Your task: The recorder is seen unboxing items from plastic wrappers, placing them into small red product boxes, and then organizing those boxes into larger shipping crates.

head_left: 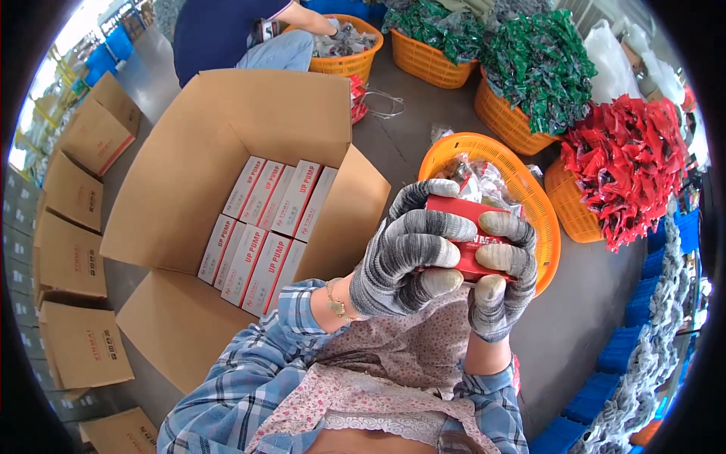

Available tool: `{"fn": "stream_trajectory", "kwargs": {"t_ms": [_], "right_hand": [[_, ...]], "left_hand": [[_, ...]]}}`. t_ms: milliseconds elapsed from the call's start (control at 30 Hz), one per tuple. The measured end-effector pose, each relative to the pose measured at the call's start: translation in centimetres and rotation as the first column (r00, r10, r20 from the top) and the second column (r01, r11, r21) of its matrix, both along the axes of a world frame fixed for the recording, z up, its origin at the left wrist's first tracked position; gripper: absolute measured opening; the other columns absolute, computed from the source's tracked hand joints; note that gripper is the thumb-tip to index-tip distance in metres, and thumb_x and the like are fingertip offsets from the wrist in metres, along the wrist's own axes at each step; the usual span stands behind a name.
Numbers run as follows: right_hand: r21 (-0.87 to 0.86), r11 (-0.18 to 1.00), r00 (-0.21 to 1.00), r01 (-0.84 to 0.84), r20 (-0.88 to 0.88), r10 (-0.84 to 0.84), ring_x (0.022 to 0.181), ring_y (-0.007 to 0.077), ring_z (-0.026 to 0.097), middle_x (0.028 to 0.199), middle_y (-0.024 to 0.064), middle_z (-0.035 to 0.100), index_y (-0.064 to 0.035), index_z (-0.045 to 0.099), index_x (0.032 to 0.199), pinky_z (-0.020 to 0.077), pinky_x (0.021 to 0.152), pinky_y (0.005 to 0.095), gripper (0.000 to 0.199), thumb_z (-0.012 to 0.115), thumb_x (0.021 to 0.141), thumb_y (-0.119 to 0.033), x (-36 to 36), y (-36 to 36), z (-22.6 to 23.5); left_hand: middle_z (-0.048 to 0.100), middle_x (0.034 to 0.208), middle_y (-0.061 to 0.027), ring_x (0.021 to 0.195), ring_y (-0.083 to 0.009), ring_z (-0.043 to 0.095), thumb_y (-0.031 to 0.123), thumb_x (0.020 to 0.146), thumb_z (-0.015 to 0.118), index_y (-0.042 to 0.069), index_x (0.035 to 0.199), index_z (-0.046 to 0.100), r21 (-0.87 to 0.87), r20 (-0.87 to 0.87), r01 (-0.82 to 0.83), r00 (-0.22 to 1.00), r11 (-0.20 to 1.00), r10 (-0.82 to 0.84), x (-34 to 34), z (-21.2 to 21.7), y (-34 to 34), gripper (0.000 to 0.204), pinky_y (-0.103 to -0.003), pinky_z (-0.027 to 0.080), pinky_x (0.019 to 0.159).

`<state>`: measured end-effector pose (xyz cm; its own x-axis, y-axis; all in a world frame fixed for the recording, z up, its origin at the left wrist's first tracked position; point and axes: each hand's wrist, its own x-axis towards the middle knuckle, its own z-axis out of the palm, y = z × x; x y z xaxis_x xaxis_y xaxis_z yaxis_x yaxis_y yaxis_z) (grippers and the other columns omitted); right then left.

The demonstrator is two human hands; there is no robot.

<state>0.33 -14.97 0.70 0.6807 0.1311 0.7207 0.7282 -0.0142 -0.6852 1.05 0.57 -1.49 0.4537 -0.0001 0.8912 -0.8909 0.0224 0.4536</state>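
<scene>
Both my hands, in striped grey and white knit gloves, are wrapped round a small red box (470,209) in front of me. My left hand (408,253) grips its left side, fingers over the top and thumb below. My right hand (507,268) closes on its right end, the thumb lower down. Just beyond the box, partly hidden by it, stands an orange plastic basket (546,227) with small plastic-wrapped parts inside. To the left, a large open carton (170,189) holds several white and red boxes (246,261) packed in rows.
Orange baskets heaped with green packets (541,68) and red packets (628,163) stand at the far right. A co-worker (219,34) reaches into another orange basket (370,57) at the back. Cartons (83,344) line the left; blue crates (612,348) line the right.
</scene>
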Motion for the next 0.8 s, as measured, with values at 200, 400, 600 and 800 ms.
{"fn": "stream_trajectory", "kwargs": {"t_ms": [200, 400, 600, 800], "right_hand": [[-0.097, 0.995, 1.000, -0.024, 0.014, 0.025, 0.103, 0.0312, 0.053, 0.108, 0.0164, 0.058, -0.0085, 0.064, 0.084, 0.0383, 0.094, 0.0473, 0.032, 0.061, 0.085, -0.040, 0.2, -0.3, 0.5], [-0.020, 1.000, 0.998, -0.005, 0.057, 0.006, 0.106, 0.0339, 0.053, 0.106, 0.0154, 0.059, -0.0098, 0.067, 0.081, 0.0383, 0.095, 0.0499, 0.033, 0.061, 0.084, -0.042, 0.1, 0.1, -0.4], [-0.115, 0.993, 0.983, 0.024, 0.184, -0.002, 0.115, 0.0367, 0.047, 0.111, 0.0117, 0.056, -0.0147, 0.060, 0.077, 0.0301, 0.102, 0.0570, 0.046, 0.042, 0.091, -0.055, 0.1, 0.1, -0.9], [-0.330, 0.923, 0.894, 0.198, 0.448, -0.031, 0.114, 0.0376, 0.048, 0.113, 0.0118, 0.055, -0.0155, 0.059, 0.084, 0.0317, 0.100, 0.0590, 0.048, 0.034, 0.094, -0.056, -0.5, 0.1, -1.2]], "left_hand": [[0.062, 0.106, -0.0142, 0.110, -0.0445, 0.050, 0.032, 0.088, 0.061, 0.011, 0.093, 0.053, 0.039, 0.059, -0.017, 0.998, 0.999, 0.015, 0.4, -0.3, 0.5, 0.023, -0.057, 0.040, 0.092], [0.062, 0.107, -0.0140, 0.112, -0.0455, 0.049, 0.035, 0.087, 0.062, 0.012, 0.092, 0.054, 0.052, 0.113, -0.026, 0.993, 0.998, 0.020, 0.3, -0.2, 0.4, 0.025, -0.057, 0.041, 0.091], [0.061, 0.109, -0.0120, 0.113, -0.0454, 0.048, 0.040, 0.084, 0.063, 0.014, 0.092, 0.053, 0.218, 0.190, -0.130, 0.978, 0.967, 0.088, -0.5, -0.9, 1.3, 0.030, -0.056, 0.043, 0.091], [0.058, 0.115, -0.0090, 0.112, -0.0388, 0.050, 0.027, 0.076, 0.074, 0.016, 0.105, 0.055, 0.062, 0.179, -0.097, 0.980, 0.993, 0.084, -0.8, -2.5, 1.9, 0.036, -0.052, 0.041, 0.094]]}}
